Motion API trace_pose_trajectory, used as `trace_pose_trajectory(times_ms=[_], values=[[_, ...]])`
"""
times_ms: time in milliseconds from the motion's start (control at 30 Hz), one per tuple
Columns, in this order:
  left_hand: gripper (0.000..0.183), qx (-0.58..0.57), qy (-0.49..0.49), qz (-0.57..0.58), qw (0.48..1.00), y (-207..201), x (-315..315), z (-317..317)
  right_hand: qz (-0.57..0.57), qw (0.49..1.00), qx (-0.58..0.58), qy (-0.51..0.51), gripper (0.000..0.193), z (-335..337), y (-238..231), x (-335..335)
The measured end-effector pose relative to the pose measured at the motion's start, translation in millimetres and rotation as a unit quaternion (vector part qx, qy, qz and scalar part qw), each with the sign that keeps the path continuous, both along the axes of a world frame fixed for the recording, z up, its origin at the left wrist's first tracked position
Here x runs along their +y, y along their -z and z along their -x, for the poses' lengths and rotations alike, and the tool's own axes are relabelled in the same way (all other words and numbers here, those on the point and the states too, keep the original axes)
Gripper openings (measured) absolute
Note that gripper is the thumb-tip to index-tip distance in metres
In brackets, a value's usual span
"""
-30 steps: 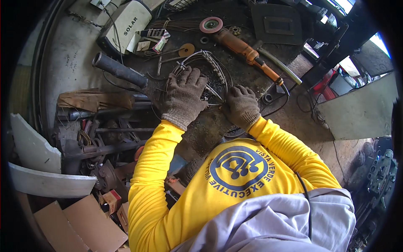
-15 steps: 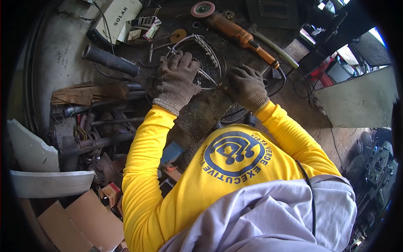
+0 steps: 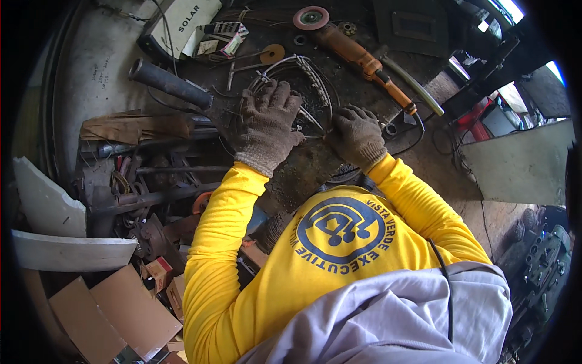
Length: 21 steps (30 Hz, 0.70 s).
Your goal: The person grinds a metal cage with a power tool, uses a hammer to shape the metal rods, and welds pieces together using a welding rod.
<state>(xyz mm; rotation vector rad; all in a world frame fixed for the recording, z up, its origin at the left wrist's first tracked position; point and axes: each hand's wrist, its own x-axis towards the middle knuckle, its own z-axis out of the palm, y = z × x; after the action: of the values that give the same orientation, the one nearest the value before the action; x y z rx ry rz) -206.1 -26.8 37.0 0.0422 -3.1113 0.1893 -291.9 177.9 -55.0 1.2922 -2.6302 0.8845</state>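
A loop of thin wires and cable (image 3: pixel 318 91), with a pale braided stretch along it, lies on the dark, gritty worktop (image 3: pixel 297 161). Over its left side rests my left hand (image 3: pixel 270 124), in a brown knit glove, palm down with the fingers stretched out. My right hand (image 3: pixel 357 136), gloved alike, is at the loop's lower right edge. Its fingers are curled in and pressed together; the fingertips are hidden, so what they hold cannot be made out. Left of my left hand, a dark tubular handle (image 3: pixel 170 82) points up and away.
An orange angle grinder (image 3: pixel 351 51) with a round pink disc (image 3: pixel 311 18) lies at the back right, beside a pale hose (image 3: pixel 418 85). A white box (image 3: pixel 188 24) and a tan disc (image 3: pixel 272 54) are further back. Metal bars (image 3: pixel 176 170) and cardboard (image 3: pixel 133 309) crowd the left.
My right hand has come left to the loop's edge, its fingers curling in, and the gap between my hands is smaller. The whole view has shifted slightly.
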Motion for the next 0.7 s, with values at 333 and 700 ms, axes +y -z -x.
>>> trace_pose_trajectory(times_ms=[333,700], values=[[0.059,0.112,-0.062,-0.013,0.992,29,46,-41,-0.002,1.0,0.004,0.005,0.038,-2,-6,-7],[0.044,0.183,-0.015,-0.099,0.978,15,41,-41,-0.048,0.999,0.017,0.001,0.035,-1,-13,-10]])
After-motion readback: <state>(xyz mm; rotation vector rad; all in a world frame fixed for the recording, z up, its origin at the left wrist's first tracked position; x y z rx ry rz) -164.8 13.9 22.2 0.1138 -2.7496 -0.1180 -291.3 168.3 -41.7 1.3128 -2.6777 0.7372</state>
